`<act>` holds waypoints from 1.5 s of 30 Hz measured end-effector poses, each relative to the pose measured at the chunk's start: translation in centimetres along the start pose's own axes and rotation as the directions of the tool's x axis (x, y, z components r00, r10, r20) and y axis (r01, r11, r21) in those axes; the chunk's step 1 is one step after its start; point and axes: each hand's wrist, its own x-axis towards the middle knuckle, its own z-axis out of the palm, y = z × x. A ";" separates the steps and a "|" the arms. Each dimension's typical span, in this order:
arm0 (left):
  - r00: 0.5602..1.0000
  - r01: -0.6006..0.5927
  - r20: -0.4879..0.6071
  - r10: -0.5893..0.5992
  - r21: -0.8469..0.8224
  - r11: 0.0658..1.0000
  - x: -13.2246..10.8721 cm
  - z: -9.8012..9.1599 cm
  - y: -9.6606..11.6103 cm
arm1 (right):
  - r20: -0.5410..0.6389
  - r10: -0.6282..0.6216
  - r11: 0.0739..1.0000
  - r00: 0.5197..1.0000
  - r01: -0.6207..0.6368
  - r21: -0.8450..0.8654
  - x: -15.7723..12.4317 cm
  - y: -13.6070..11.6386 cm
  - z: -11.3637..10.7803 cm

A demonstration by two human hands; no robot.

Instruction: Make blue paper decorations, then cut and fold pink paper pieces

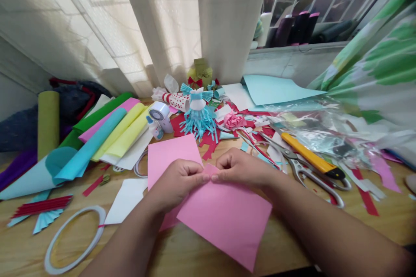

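Pink paper (pixel 224 220) is held just above the tabletop (pixel 65 190), in front of the person, with one part rising toward the clutter and a larger part angled toward the near edge. Whether this is one folded sheet or two overlapping sheets cannot be told. The left hand (pixel 177 184) and right hand (pixel 242 169) meet over it, nearly touching. The fingers (pixel 204 177) of both hands are curled and closed, pinching the paper between them near its middle.

Just beyond the paper stand a blue paper doll (pixel 198 117) with a fringed skirt and a tape roll (pixel 159 114). To the right, scissors (pixel 299 166) lie beside a yellow utility knife (pixel 308 153), with a clear plastic bag (pixel 318 134) of scraps behind them. To the left, long sheets of green, pink, yellow and blue paper (pixel 113 130) fan across the tabletop, near an upright olive paper roll (pixel 48 123). A white tape ring (pixel 102 220) lies near the front left corner. Red and white scraps are scattered around, and a sheer curtain (pixel 227 17) hangs behind everything.
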 end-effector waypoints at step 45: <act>0.795 -0.343 -0.597 -0.108 -0.590 0.731 1.1 -2.1 -0.7 | -0.365 0.016 0.899 0.931 0.146 0.412 0.7 1.2 -1.0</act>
